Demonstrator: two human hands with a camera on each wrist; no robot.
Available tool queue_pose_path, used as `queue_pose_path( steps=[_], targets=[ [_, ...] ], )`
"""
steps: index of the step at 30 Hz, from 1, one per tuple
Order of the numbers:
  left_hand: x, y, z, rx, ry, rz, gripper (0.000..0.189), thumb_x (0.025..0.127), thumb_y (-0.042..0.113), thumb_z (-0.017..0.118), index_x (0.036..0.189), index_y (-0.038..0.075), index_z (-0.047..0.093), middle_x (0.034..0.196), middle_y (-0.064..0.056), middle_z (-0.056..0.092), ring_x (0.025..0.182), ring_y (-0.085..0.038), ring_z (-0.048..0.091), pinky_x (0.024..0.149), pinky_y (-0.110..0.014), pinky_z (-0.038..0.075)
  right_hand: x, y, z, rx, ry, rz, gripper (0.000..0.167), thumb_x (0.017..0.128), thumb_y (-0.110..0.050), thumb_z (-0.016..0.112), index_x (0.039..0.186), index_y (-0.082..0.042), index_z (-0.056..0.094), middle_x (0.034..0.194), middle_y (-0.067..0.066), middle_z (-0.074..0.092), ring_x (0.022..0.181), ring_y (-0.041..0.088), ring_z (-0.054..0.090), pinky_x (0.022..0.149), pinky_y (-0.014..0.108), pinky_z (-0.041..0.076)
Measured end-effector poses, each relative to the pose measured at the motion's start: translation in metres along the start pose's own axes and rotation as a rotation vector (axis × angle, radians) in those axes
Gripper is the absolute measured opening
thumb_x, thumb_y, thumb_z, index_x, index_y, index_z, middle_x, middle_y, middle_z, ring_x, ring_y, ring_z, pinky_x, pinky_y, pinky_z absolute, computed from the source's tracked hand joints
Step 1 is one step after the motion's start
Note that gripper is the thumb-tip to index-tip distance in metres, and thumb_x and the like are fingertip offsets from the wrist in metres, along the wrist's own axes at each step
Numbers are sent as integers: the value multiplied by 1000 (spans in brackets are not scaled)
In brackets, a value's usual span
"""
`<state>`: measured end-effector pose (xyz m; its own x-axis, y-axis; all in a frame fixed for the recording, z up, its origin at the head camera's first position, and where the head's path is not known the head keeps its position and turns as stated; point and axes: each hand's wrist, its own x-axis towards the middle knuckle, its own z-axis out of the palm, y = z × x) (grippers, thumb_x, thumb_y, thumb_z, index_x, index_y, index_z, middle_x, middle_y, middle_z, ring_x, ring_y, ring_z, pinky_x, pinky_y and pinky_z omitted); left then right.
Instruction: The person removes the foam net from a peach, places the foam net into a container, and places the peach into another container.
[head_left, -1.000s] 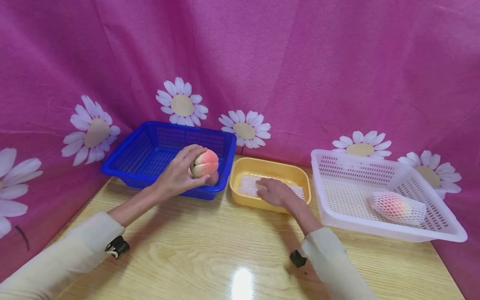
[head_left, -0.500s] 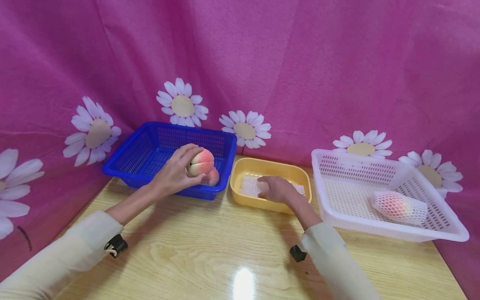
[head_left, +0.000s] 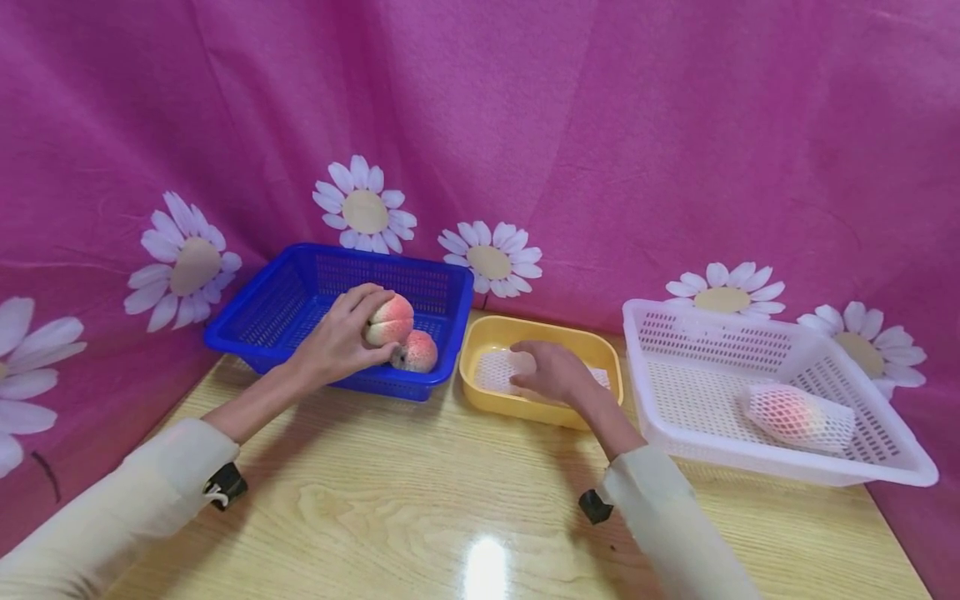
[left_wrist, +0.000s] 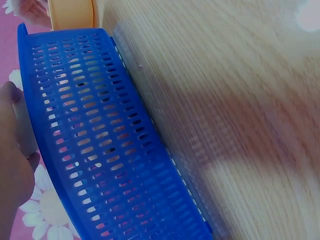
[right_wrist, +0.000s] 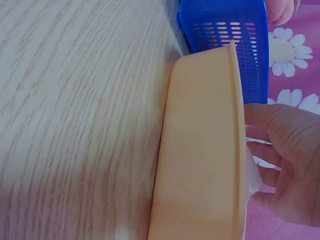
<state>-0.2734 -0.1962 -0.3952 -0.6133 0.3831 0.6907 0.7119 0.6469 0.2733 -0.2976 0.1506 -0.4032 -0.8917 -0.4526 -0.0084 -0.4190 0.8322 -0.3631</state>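
My left hand [head_left: 337,337] grips a pink-and-cream peach [head_left: 394,320] over the front part of the blue basket [head_left: 258,354]. Just below and to its right, a second peach [head_left: 420,352] lies in that basket. Inside the yellow tray [head_left: 480,402], white foam net sleeves [head_left: 497,372] lie flat. My right hand [head_left: 558,375] reaches over the tray's front rim with bent fingers. From the right wrist, a bit of white foam net [right_wrist: 253,172] shows between the thumb and fingers. In the left wrist view the basket wall hides part of my left hand [left_wrist: 12,150].
A white basket [head_left: 637,375] stands at the right, holding a peach in a foam net [head_left: 798,415]. The wooden table [head_left: 390,500] runs along the front of the containers. A pink flowered cloth [head_left: 570,150] hangs behind them.
My left hand has moved a little left with its peach, uncovering more of the second peach. My right hand has risen slightly in the tray, its fingers spread a bit more around the foam.
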Motion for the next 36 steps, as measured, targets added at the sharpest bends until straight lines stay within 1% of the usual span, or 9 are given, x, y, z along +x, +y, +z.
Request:
queue_pose_path(
  steps=[5,14,17,19,22,25,30,36],
  targets=[
    [-2,-5,-2,18,-4,-12,67,72,18,86,130,0,57,126,-23,53,113,-43,52,88,-58,49,3,-8,-2,15,21,-12,53,91,-27,74,137,-6,59,136,13,60,125,32,54,105,47,43],
    [-4,-9,-6,36,-6,-26,67,71,20,86,129,0,57,126,-24,53,110,-43,53,85,-58,49,5,-20,-1,19,107,-112,51,98,-30,63,143,-8,54,139,12,58,127,32,53,106,47,42],
    [-5,-12,-7,40,-1,-34,69,71,20,87,129,0,57,125,-24,54,110,-42,53,85,-58,49,7,-24,1,21,142,-165,48,100,-29,61,142,-8,55,140,11,57,129,30,52,107,45,40],
    [-6,-14,-8,44,4,-35,70,71,19,87,130,-2,56,125,-25,54,111,-42,53,87,-58,48,9,-27,2,26,170,-214,47,100,-27,61,141,-6,56,141,12,56,131,30,50,110,45,38],
    [-8,-17,-10,51,7,-44,69,71,19,87,129,-3,56,125,-25,54,110,-43,53,87,-59,48,11,-31,5,19,212,-293,45,100,-25,60,139,-4,57,142,15,55,135,32,46,112,45,35],
    [-9,-19,-12,56,5,-53,68,72,18,87,129,-3,56,126,-26,54,110,-44,53,86,-58,49,12,-35,6,2,248,-340,45,99,-26,61,138,-3,59,142,15,55,137,32,43,114,45,33],
    [-10,-24,-13,63,11,-60,67,72,17,86,129,-3,56,125,-26,54,111,-45,52,89,-58,47,16,-41,8,-3,273,-381,49,98,-32,62,139,-5,59,143,15,54,139,31,41,115,43,31],
    [-11,-27,-16,79,-10,-91,66,74,15,85,130,-3,55,127,-27,53,113,-45,52,89,-59,47,20,-48,10,-23,266,-415,49,99,-36,59,139,-8,60,143,15,54,136,32,45,114,44,32]
  ],
)
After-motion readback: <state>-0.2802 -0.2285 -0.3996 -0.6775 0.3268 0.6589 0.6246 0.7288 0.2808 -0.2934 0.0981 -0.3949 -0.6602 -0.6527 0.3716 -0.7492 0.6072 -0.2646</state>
